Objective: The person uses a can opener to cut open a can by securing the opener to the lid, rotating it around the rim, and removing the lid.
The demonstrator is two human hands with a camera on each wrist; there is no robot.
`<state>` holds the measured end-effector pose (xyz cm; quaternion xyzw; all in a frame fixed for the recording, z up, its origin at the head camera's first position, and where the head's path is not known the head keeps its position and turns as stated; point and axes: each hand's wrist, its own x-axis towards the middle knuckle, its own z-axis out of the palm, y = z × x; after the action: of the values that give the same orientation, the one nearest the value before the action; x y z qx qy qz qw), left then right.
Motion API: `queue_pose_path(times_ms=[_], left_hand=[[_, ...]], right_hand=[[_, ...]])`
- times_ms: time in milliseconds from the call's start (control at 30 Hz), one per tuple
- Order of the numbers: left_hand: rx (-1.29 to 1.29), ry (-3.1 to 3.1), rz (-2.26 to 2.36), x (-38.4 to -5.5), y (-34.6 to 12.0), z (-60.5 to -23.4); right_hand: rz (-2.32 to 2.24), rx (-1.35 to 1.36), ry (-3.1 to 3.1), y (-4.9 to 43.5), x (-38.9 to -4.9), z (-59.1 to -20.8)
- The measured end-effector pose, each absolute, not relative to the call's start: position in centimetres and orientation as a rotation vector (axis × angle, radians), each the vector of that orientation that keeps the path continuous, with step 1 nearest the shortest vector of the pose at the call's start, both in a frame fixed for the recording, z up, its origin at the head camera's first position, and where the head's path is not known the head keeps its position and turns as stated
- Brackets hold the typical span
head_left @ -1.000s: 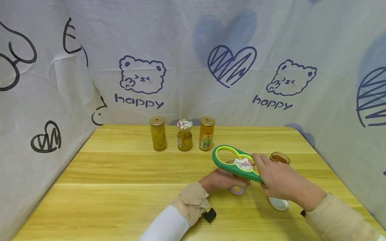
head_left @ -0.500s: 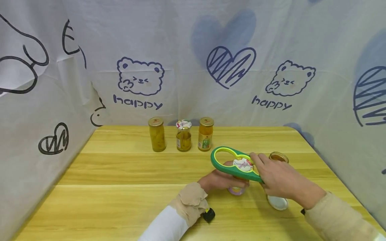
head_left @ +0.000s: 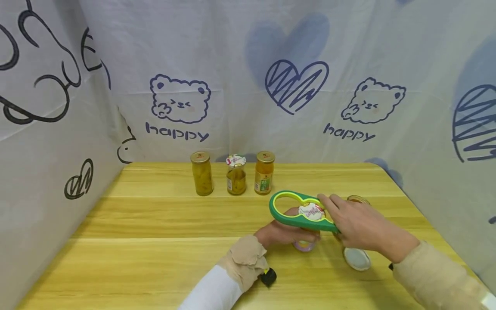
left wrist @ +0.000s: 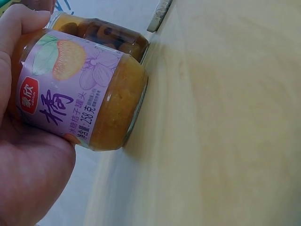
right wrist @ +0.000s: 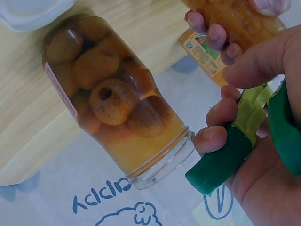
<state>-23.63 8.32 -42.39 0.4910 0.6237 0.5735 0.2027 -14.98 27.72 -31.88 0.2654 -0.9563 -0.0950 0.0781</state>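
Observation:
My left hand (head_left: 284,232) grips an orange fruit jar (left wrist: 80,89) with a purple label, its base close to the table in the left wrist view. A green jar opener (head_left: 302,222) with yellow-green inner edges lies across the top of this jar. Through one of its openings shows the jar's white printed lid (head_left: 311,211). My right hand (head_left: 358,224) holds the opener's right end, fingers curled round the handle (right wrist: 218,162) in the right wrist view. Beside that hand stands a lidless jar of round brown fruit (right wrist: 113,99), mostly hidden behind it in the head view.
A loose lid (head_left: 357,259) lies inside-up near my right wrist. Along the back of the wooden table (head_left: 155,215) stand a tall yellow-green jar (head_left: 202,176), a shorter jar with a printed lid (head_left: 236,178) and an orange jar (head_left: 265,174). A printed cloth (head_left: 240,116) hangs behind.
My right hand has shifted slightly forward and left, swinging the opener's handle a little over the jar. More of the loose lid shows; the lidless jar is more hidden. The left hand keeps its hold.

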Motion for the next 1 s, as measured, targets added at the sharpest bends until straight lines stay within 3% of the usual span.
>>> queue_pose_path(times_ms=[400, 767, 1000], left_hand=[[1.306, 1.759, 1.625, -23.5, 8.6, -42.6], [1.092, 1.746, 1.746, -22.8, 9.1, -42.6], [1.066, 1.767, 1.784, -22.8, 9.6, -43.0]], right_hand=[[-0.305, 0.768, -2.818, 27.5, -15.1, -31.3], [-0.251, 0.69, -2.824, 27.4, -14.8, -31.3], [-0.034, 0.582, -2.931, 27.1, -14.2, -31.3]])
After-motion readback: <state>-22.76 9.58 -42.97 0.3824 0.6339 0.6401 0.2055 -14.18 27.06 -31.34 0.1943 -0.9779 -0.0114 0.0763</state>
